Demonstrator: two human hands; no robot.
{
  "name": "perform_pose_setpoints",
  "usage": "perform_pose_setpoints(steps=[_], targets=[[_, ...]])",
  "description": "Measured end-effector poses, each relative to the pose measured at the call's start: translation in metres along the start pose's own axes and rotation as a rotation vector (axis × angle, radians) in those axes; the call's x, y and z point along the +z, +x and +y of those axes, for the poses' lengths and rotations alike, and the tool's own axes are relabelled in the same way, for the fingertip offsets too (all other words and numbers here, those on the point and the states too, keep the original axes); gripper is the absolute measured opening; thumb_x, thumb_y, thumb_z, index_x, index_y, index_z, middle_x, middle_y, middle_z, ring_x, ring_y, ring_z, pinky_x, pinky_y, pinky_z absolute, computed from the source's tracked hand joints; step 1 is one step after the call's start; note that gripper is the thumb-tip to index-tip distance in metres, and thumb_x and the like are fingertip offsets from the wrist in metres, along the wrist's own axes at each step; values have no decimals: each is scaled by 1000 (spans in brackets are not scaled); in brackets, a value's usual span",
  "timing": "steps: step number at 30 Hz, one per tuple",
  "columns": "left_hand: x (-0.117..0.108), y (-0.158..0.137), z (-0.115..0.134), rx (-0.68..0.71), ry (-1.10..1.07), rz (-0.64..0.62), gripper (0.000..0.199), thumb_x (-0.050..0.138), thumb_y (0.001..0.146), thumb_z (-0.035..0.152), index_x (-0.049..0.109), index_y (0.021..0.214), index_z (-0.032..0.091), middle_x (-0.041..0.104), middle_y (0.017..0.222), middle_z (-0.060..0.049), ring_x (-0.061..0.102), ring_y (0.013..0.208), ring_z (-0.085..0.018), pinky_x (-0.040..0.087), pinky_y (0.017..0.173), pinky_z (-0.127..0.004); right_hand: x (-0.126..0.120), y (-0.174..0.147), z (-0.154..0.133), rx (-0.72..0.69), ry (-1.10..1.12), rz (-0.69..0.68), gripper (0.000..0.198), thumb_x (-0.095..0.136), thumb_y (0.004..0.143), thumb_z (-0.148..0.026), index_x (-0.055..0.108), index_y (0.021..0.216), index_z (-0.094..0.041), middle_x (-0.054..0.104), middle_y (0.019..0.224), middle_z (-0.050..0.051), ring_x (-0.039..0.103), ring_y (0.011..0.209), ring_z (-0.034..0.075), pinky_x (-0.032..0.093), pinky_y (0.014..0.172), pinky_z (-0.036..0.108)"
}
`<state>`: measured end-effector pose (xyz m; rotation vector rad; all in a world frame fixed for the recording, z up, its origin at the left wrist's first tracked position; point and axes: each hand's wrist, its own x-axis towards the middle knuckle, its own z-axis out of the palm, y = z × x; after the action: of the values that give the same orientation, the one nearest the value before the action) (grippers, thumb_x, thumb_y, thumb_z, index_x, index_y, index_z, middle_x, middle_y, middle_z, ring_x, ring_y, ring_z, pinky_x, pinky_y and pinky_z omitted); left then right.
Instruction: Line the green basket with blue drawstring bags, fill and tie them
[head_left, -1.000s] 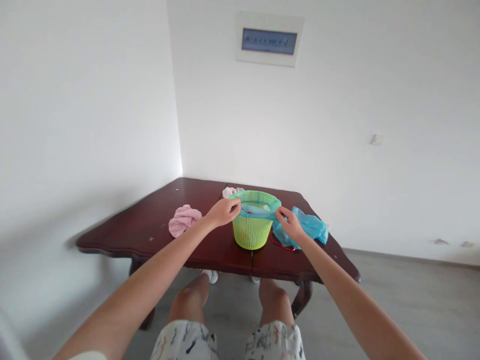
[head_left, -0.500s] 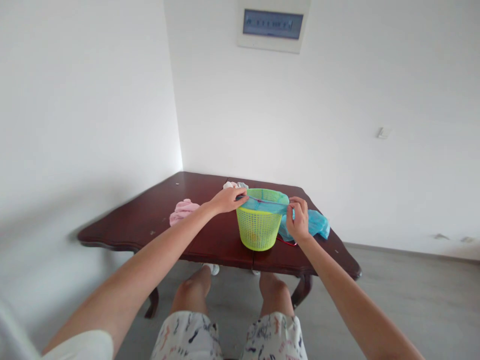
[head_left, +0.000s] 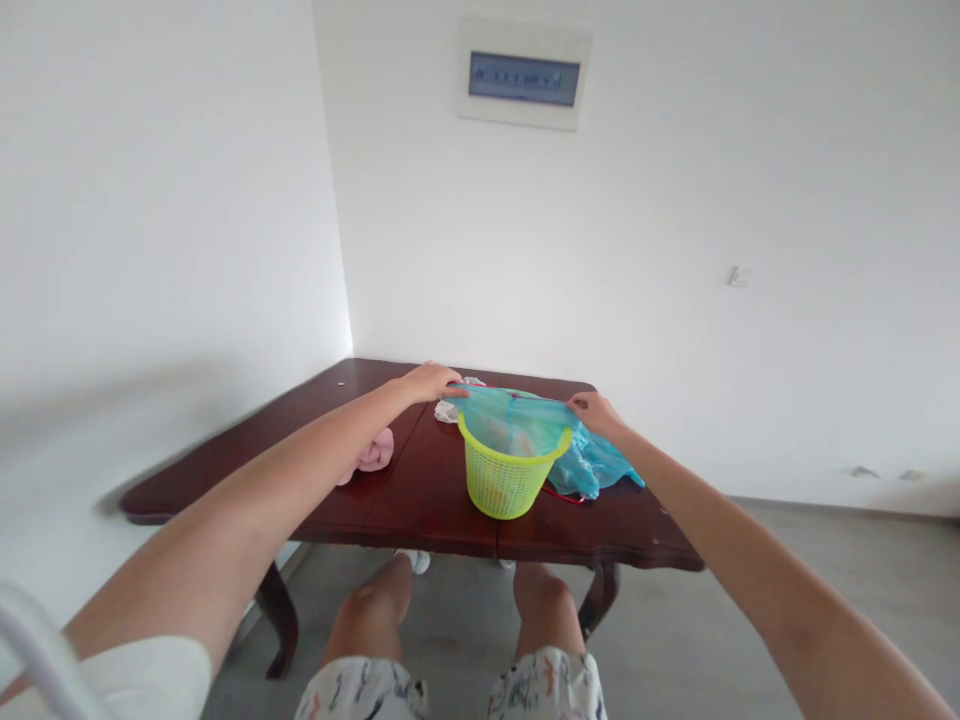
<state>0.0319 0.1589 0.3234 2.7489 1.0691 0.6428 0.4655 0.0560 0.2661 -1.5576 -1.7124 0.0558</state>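
Left hand (head_left: pixel 433 382) and right hand (head_left: pixel 596 412) are pinched on the bag (head_left: pixel 491 412), stretched between them; the basket (head_left: pixel 504 488) is seen just below.

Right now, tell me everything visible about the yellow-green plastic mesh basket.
The yellow-green plastic mesh basket stands upright on the dark-red wooden table. The round, gridded wall narrows toward the base, below a smooth rim, bare in front. A translucent blue plastic bag, stretched between left hand and right hand, spreads across the mouth. Inside is too hazy to tell.
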Motion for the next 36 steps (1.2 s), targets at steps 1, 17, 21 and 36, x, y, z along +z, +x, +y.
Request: perform_pose_setpoints(steps=[1,17,21,36], targets=[[-9,11,-2,-28,3,0,53,86,88,70,63,73,24,61,64,2,54,65,-19,35,69,-30,-4,14,-4,14,11,-8,25,80,94,-36,75,74,-23,68,65,3,63,65,20,50,69,32],[-65,-107,87,370,-25,42,14,75,109,36,74,102,25,76,115,-8,70,110,-27,53,105,-38,-73,-122,-90,-317,408,395,42,72,115,-56,81,89,-24,78,92,9,72,81,23,59,71,37],[-43,-170,96,19,-295,152,38,80,106,61,70,100,24,74,101,-4,71,92,-23,59,88,-35,-72,-171,-70,-25,455,212,51,82,107,-63,72,77,-24,67,67,3,63,61,20,52,55,33],[25,-230,117,-513,-928,-247,75,93,76,91,69,97,23,65,82,1,57,75,-18,42,66,-27,-12,-269,-83,-16,215,180,27,67,114,-48,74,96,-29,72,90,7,69,76,28,56,71,41]])
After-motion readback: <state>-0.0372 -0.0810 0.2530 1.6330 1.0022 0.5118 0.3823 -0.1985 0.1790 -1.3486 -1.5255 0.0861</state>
